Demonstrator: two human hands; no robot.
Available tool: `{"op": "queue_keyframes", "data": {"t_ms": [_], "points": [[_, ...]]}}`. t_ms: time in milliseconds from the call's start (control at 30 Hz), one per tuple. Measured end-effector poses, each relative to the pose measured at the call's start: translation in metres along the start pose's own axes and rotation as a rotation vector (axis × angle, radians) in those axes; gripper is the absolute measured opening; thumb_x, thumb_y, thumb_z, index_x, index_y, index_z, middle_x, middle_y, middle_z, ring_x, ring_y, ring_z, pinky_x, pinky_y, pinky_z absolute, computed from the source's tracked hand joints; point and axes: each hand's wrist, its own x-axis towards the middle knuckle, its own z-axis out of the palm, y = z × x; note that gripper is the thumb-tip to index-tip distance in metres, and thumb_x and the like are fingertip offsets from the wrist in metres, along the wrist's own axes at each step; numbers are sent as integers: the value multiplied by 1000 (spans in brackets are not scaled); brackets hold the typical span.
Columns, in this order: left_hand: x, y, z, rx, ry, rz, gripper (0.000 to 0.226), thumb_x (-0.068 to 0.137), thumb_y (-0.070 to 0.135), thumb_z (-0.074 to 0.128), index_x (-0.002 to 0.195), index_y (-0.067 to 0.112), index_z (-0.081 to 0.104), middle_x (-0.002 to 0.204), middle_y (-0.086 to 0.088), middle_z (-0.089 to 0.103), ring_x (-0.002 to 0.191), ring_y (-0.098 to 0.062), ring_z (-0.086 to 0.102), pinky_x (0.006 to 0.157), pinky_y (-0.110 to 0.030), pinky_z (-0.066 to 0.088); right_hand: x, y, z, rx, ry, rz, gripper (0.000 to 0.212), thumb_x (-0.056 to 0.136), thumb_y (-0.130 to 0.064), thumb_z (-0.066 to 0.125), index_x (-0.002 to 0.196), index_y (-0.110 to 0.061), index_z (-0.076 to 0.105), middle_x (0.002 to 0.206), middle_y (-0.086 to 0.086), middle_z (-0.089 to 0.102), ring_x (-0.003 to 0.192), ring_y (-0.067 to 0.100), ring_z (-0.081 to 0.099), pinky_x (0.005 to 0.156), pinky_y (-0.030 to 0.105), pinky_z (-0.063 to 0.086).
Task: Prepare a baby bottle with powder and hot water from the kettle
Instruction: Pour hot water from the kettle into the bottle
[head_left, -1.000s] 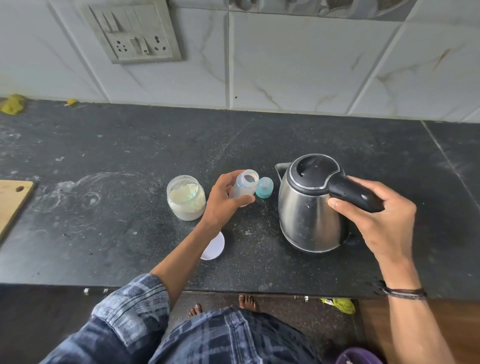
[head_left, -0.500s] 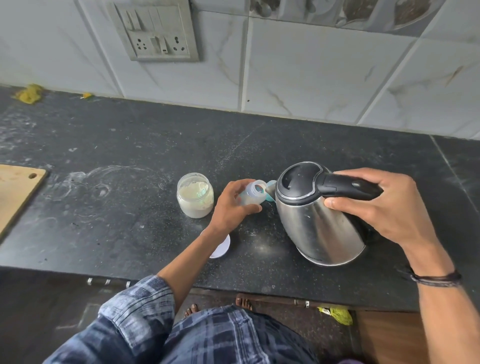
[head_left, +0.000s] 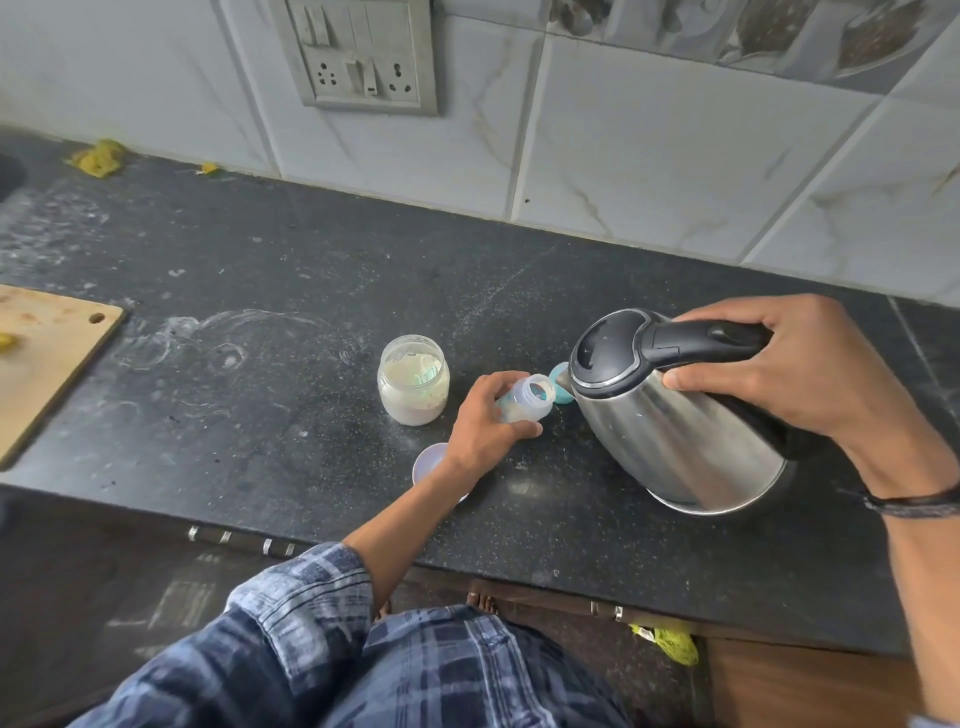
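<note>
My left hand (head_left: 480, 423) grips a small clear baby bottle (head_left: 525, 398), tilted with its open mouth toward the kettle. My right hand (head_left: 789, 371) holds the black handle of a steel kettle (head_left: 670, 415), which is lifted and tipped left so its spout is right at the bottle's mouth. No stream of water is visible. An open glass jar of pale powder (head_left: 413, 379) stands just left of the bottle. A teal bottle cap (head_left: 560, 384) lies behind the bottle, mostly hidden by the kettle's spout.
A white jar lid (head_left: 430, 461) lies on the dark stone counter (head_left: 260, 312) under my left wrist. A wooden cutting board (head_left: 47, 353) sits at the left edge. A switch and socket panel (head_left: 363, 57) is on the tiled wall behind.
My right hand has lifted the kettle off the counter and tipped it left toward the bottle. My left hand has tilted the bottle's mouth to meet the spout.
</note>
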Motion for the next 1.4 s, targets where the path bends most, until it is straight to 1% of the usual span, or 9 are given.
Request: {"op": "queue_keyframes", "data": {"t_ms": [133, 300, 533, 700, 767, 933, 1133, 1233, 1400], "points": [[1, -1, 2, 6, 9, 12, 61, 64, 13, 87, 112, 42, 62, 125, 5, 62, 118, -9, 58, 105, -39, 47, 8, -8, -2, -27, -42, 20, 42, 60, -49, 93, 99, -54, 77, 90, -28, 77, 86, -5, 72, 90, 40, 60], [3, -1, 2, 21, 17, -4, 61, 65, 13, 88, 119, 32, 65, 124, 7, 62, 118, -10, 59, 105, -40, 47, 15, -15, -2, -69, -63, 19, 46, 58, -49, 92, 99, -59, 74, 86, -31, 75, 81, -9, 69, 85, 33, 58], [1, -1, 2, 25, 25, -6, 60, 68, 11, 88, 117, 34, 63, 125, 6, 62, 117, -10, 58, 105, -37, 47, 22, -24, -2, -124, -100, 13, 45, 54, -57, 88, 94, -67, 70, 85, -38, 71, 83, -13, 66, 81, 31, 57], [-1, 0, 2, 22, 28, -17, 60, 69, 10, 88, 122, 27, 63, 125, 5, 61, 117, -11, 58, 105, -38, 46, 24, -28, -4, -155, -125, 4, 45, 56, -56, 90, 91, -71, 68, 84, -41, 69, 83, -16, 64, 74, 26, 53], [-2, 0, 2, 18, 20, -23, 60, 70, 9, 87, 123, 25, 63, 125, 5, 61, 118, -11, 57, 106, -38, 46, 25, -30, -4, -168, -140, -1, 46, 56, -55, 90, 93, -70, 68, 84, -42, 69, 83, -17, 63, 72, 24, 51], [-4, 2, 2, 22, 8, -31, 60, 72, 8, 87, 125, 22, 62, 126, 3, 60, 118, -14, 57, 107, -40, 45, 26, -32, -3, -195, -167, -10, 47, 57, -55, 88, 99, -64, 71, 85, -41, 69, 83, -17, 63, 70, 23, 49], [-7, 2, 0, 21, 9, -32, 59, 72, 9, 86, 124, 24, 62, 125, 4, 59, 117, -12, 56, 107, -40, 45, 29, -34, 1, -244, -180, -27, 49, 57, -56, 86, 101, -66, 67, 84, -42, 67, 86, -17, 60, 73, 21, 50], [-7, 1, -1, 18, 13, -37, 60, 72, 9, 87, 124, 24, 62, 126, 4, 59, 118, -12, 56, 107, -41, 45, 29, -35, 1, -253, -180, -17, 49, 57, -58, 86, 101, -67, 67, 85, -42, 67, 85, -16, 61, 73, 22, 51], [-7, 0, -1, 30, 10, -40, 61, 72, 11, 87, 125, 24, 62, 126, 4, 59, 118, -12, 57, 107, -41, 45, 29, -37, 1, -272, -178, -14, 49, 57, -60, 85, 101, -68, 66, 84, -44, 66, 87, -20, 57, 71, 24, 51]]}}
